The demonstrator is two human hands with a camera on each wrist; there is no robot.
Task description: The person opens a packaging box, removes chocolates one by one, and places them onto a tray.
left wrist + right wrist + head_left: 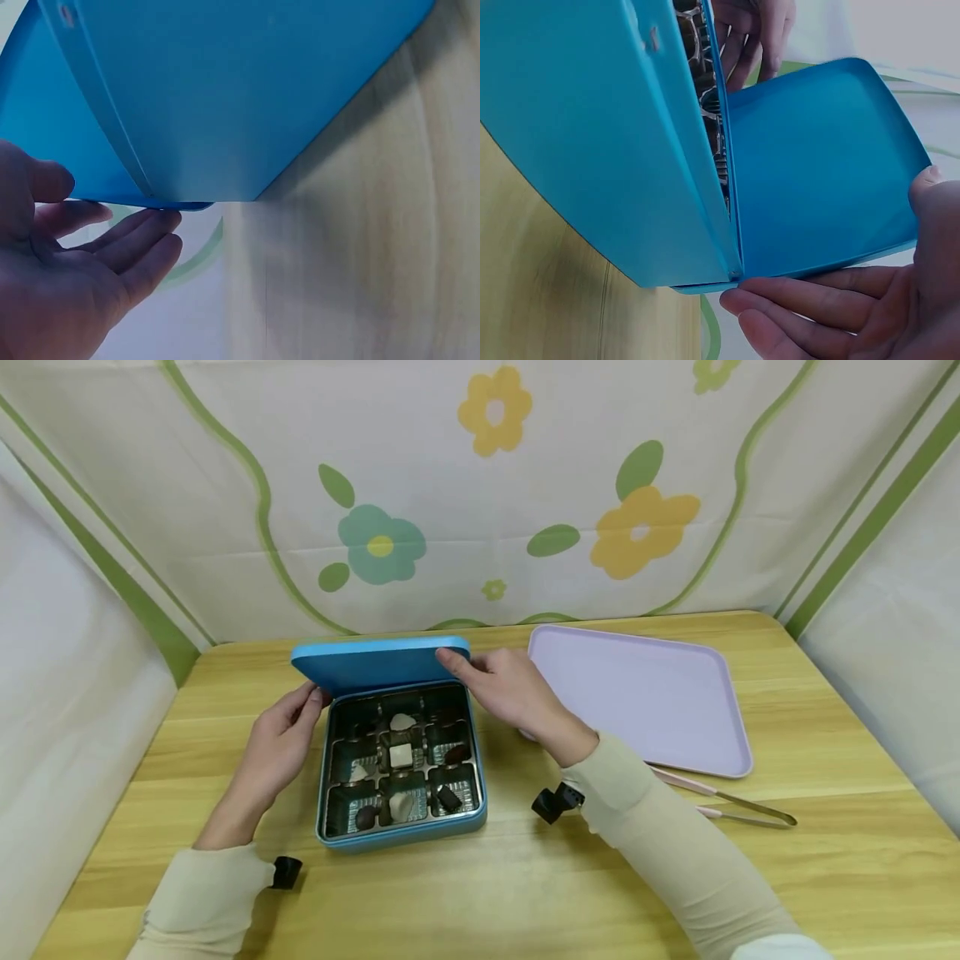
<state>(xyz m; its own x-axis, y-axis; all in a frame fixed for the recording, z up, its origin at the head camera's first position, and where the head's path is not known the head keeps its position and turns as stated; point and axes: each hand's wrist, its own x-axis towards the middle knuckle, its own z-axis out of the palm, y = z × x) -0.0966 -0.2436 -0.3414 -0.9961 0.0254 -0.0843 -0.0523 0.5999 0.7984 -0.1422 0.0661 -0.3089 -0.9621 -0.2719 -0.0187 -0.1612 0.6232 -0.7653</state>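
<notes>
A blue square tin [405, 837] of chocolates sits on the table with its lid [375, 670] raised and leaning back along the far edge. Inside, a divided tray [417, 770] has white and dark pieces, among them a white square chocolate [401, 756] at the centre. My right hand [517, 689] grips the lid's right side, thumb over its upper edge and fingers along the side, as the right wrist view shows. At the lid's lower left corner, my left hand [279, 735] touches the edge with fairly straight fingers [142, 247].
To the right lies a lilac tray [645, 702] on the wooden table [525, 893]. Metal tongs [750, 806] with pink handles lie partly under its near edge. A flowered cloth [450, 493] hangs behind the table.
</notes>
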